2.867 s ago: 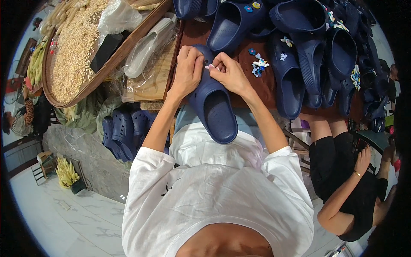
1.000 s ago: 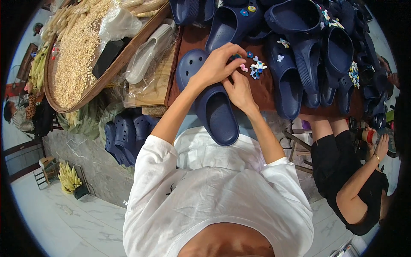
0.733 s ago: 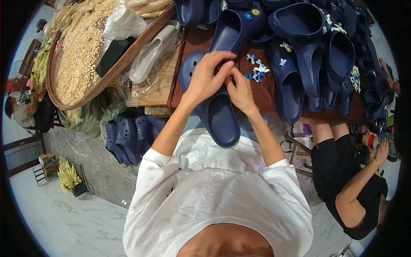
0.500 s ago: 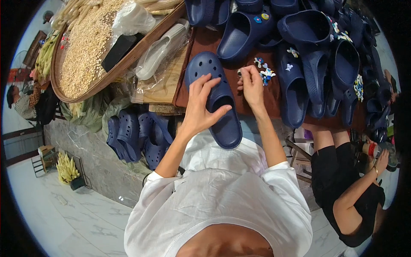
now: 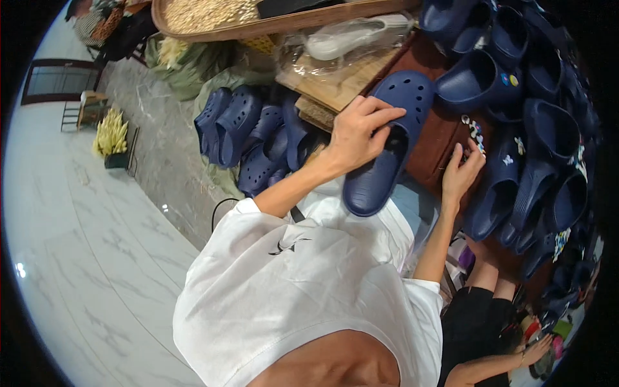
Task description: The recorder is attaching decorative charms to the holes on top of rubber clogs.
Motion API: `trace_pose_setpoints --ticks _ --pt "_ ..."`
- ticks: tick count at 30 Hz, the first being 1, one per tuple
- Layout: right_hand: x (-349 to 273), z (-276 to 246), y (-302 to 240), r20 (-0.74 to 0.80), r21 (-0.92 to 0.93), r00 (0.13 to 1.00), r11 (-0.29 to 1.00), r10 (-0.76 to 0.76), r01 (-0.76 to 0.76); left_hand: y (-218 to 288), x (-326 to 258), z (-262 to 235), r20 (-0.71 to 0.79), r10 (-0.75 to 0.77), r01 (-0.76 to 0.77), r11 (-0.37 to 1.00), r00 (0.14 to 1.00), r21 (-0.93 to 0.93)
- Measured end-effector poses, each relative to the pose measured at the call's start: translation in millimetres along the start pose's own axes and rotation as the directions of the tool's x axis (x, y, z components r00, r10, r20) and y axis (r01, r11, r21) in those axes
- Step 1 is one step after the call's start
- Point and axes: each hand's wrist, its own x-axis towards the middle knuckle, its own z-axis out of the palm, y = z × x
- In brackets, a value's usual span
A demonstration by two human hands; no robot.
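My left hand (image 5: 361,132) grips a navy blue clog (image 5: 375,186) with holes across its toe. The clog's toe points away from me, and my fingers bend over its upper near the foot opening. Over the brown table covering (image 5: 431,151), to the right of the clog, my right hand (image 5: 461,173) reaches toward a small pile of colourful shoe charms (image 5: 476,133). Its thumb and fingers are apart, with the fingertips at the charms. Whether a fingertip touches one is too small to tell.
Navy clogs, some with charms, crowd the right (image 5: 538,135). More clogs (image 5: 238,122) sit lower left. A wrapped white shoe (image 5: 351,39) lies on wooden boards (image 5: 329,80) below a tray rim (image 5: 284,26) holding pale kernels. Another person's arm (image 5: 490,367) shows lower right.
The view has swung, shifting the scene. My right hand has gone from near the clog's side to the charms, its fingers spreading. My left fingers have bent closer round the clog's upper.
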Motion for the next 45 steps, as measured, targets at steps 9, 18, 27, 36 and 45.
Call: trace_pose_setpoints --ticks 9,18,27,36,45 --pt "-4.6 2.3 -3.8 -0.018 0.028 0.998 0.998 -0.062 0.062 -59.0 -42.7 -133.9 -0.260 0.109 -0.039 0.964 0.959 0.263" --pt "-7.9 1.9 -5.9 -0.034 -0.044 0.995 0.995 -0.089 0.087 -177.5 -153.5 -164.0 -0.427 -0.219 0.367 0.880 0.877 0.302" --pt "-11.0 6.1 -5.9 -0.037 -0.054 0.993 0.992 -0.115 0.112 -227.1 -167.0 -106.6 -0.415 -0.333 0.486 0.801 0.847 0.348" --pt "-5.5 6.3 -5.6 -0.071 -0.045 0.990 0.992 -0.123 0.120 -260.5 -170.2 -52.7 -0.133 -0.372 0.371 0.698 0.919 0.612" --pt "47.9 23.0 -46.1 -0.069 0.163 0.997 0.986 0.035 -0.023 -225.3 -161.9 -60.8 -0.112 -0.249 0.273 0.861 0.962 0.429"
